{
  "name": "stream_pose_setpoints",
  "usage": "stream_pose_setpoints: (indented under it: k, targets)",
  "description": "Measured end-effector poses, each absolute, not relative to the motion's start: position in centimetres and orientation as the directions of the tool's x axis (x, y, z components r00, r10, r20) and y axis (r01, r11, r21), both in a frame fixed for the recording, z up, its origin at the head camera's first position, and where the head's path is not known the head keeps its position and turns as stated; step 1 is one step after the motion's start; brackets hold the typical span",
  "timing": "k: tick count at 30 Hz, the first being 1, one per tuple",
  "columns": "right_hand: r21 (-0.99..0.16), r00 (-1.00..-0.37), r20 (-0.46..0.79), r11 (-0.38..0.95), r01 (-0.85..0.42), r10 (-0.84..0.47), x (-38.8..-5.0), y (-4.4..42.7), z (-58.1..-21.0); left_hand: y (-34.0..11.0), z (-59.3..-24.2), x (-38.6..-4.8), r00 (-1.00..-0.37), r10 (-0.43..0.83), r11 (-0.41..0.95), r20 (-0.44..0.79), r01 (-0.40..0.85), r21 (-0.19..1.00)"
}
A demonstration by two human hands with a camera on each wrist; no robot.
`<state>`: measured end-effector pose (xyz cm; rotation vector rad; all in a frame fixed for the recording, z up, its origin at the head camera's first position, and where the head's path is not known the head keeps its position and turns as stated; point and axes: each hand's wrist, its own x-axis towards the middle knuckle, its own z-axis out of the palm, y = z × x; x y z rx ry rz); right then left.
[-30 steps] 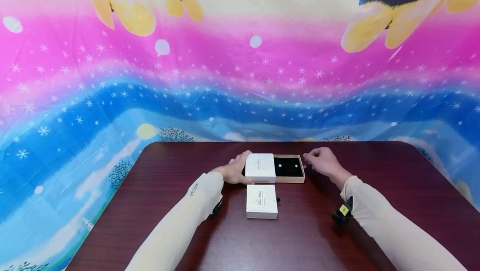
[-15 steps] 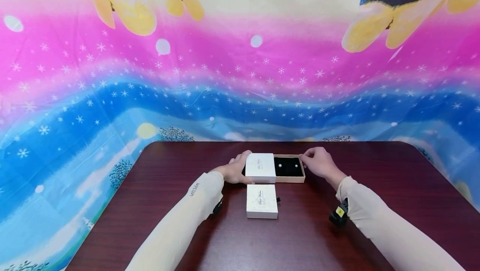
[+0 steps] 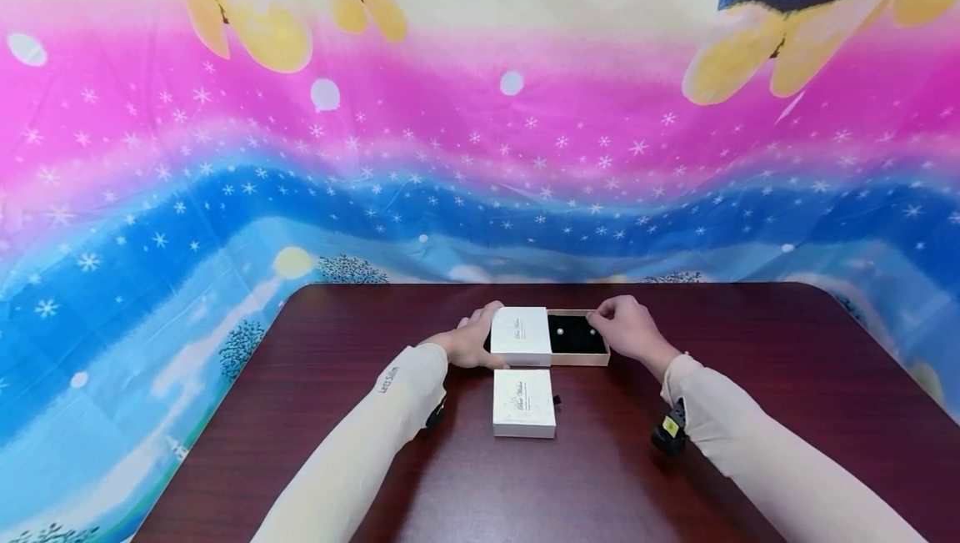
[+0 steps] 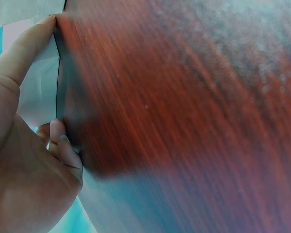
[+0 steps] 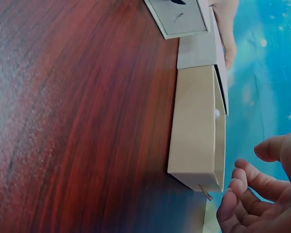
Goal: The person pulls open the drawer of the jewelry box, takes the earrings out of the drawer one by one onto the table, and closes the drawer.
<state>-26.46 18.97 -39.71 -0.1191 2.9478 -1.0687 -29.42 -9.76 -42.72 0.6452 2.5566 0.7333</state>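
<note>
My left hand point(image 3: 467, 344) grips the white sleeve of a jewelry box point(image 3: 519, 336) at its left end. In the left wrist view its thumb and fingers bracket the sleeve point(image 4: 39, 92). To the right, the box's tan drawer point(image 3: 581, 361) is pulled partway out. Its black pad point(image 3: 576, 344) bears two pearl studs, one pearl stud point(image 3: 559, 332) beside the sleeve and another point(image 3: 592, 332) near the drawer's right end. Over that end hovers my right hand point(image 3: 633, 328), fingers bent near the right stud. The right wrist view has its thumb and fingers point(image 5: 252, 174) apart, holding nothing.
A second white box point(image 3: 522, 404), closed, with a black ribbon tab point(image 3: 557, 400), lies just in front of the first. Both are on a dark red wooden table point(image 3: 375, 309). Behind hangs a colourful printed cloth point(image 3: 480, 151). A small ribbon tab point(image 5: 205, 192) sticks out from the drawer's end.
My right hand has moved left, from beyond the drawer's right end to above it near the right pearl stud. The left hand and both boxes have stayed in place.
</note>
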Motion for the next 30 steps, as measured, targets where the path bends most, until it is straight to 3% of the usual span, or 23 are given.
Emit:
stream_pose_setpoints:
  k: [30]
  targets:
    - [-0.599,-0.987,0.091,0.784,-0.160,-0.132,-26.2,16.8,-40.7,-9.7,-44.0,-30.5,-0.818,0.522,0.757,-0.242,0.313,0.574]
